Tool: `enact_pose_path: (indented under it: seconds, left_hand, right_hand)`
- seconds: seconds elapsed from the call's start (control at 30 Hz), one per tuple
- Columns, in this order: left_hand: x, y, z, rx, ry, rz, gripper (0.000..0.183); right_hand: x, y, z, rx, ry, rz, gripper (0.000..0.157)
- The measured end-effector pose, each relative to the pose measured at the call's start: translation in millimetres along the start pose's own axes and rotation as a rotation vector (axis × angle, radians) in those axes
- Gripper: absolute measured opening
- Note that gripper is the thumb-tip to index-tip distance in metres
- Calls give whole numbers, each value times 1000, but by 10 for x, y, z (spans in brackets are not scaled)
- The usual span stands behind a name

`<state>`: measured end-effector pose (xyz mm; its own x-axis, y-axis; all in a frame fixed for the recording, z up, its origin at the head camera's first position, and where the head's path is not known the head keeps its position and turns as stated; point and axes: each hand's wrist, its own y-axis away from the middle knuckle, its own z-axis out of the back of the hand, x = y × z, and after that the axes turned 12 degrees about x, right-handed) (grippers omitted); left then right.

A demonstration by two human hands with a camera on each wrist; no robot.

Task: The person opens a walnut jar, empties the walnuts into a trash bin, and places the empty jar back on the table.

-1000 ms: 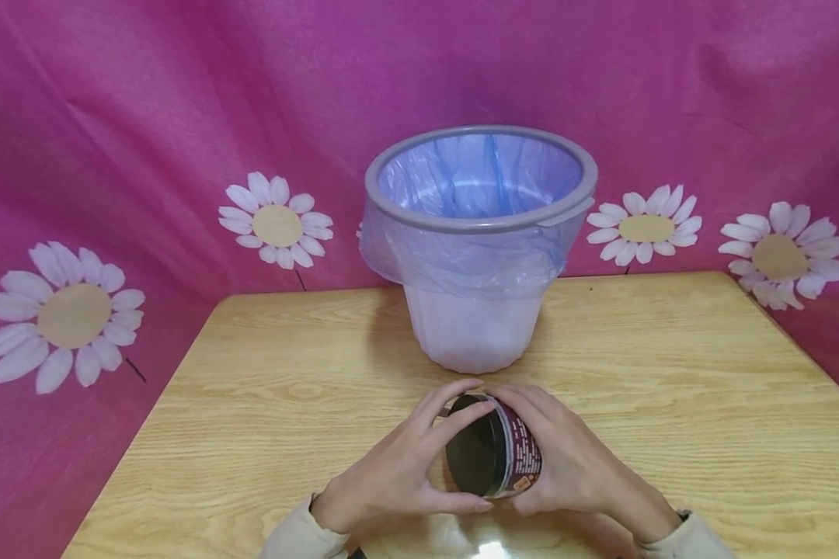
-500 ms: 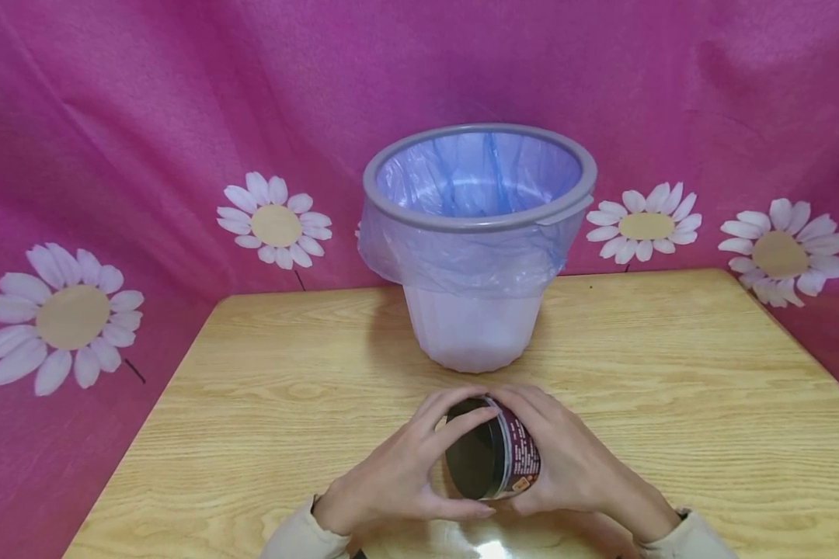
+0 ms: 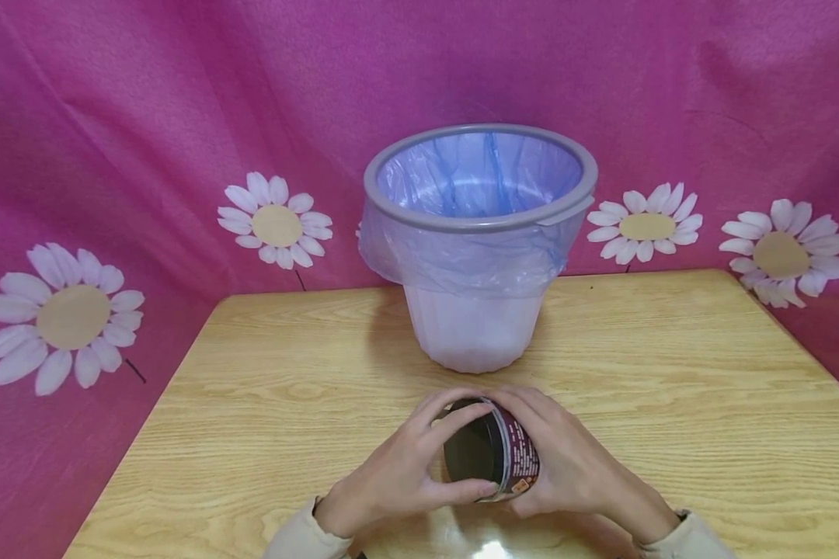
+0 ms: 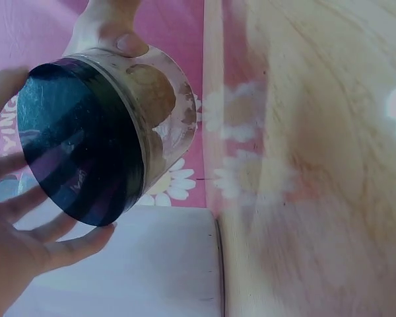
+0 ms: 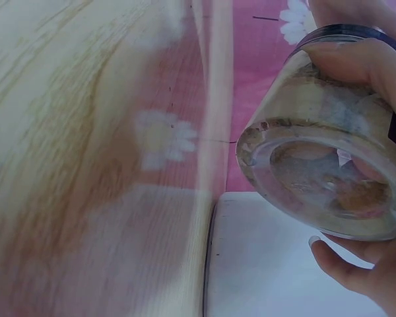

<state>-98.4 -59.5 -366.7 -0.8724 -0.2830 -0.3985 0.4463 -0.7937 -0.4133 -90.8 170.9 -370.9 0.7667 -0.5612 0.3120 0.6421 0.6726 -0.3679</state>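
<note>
A clear plastic jar (image 3: pixel 520 458) with a black lid (image 3: pixel 474 449) lies tipped on its side between both hands, its lid facing left. My right hand (image 3: pixel 573 458) grips the jar's body from the right, over a dark purple label with light print. My left hand (image 3: pixel 395 470) spreads around the lid, with thumb and fingertips curled at its edge. In the left wrist view the lid (image 4: pixel 86 142) looks dark and glossy, with brown smears on the clear wall (image 4: pixel 155 99). In the right wrist view the jar's base (image 5: pixel 330 181) shows brown residue inside.
Behind the hands a white bin (image 3: pixel 475 330) with a grey rim (image 3: pixel 478 225) stands on the wooden table (image 3: pixel 287 388). A bluish plastic bag (image 3: pixel 461 260) lines it and hangs over its rim. A magenta cloth (image 3: pixel 182 93) with white flowers hangs behind and beside the table.
My left thumb has come up from below onto the lid's lower edge. The jar stays almost in place in my right hand.
</note>
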Motion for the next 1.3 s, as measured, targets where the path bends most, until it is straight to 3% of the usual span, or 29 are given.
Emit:
enact_pose_path:
  seconds: [0.2, 0.3, 0.4, 0.57, 0.73, 0.97, 1.13, 1.3]
  left_hand:
    - [-52, 22, -13, 15, 98, 195, 67]
    - [-81, 11, -27, 16, 143, 260, 69]
    - [-97, 1, -40, -4, 173, 276, 71]
    - [-108, -5, -40, -42, 178, 235, 74]
    - [-119, -18, -42, -89, 162, 208, 62]
    - [-167, -97, -96, -207, 238, 332, 42]
    - [-176, -78, -118, -217, 239, 422, 44]
    - [-182, -76, -121, -217, 269, 428, 44]
  right_hand:
    - [2, -3, 0, -4, 5, -3, 111]
    - [5, -5, 1, -4, 8, -1, 111]
    - [10, -6, -1, 2, 8, -1, 111]
    - [13, -3, -10, 9, 11, -8, 111]
    - [12, -1, -20, 9, 11, -7, 112]
    - [6, 3, -27, 22, -6, -20, 111]
    - [13, -9, -42, 15, -25, -15, 110]
    - [15, -10, -44, 22, -25, -19, 111]
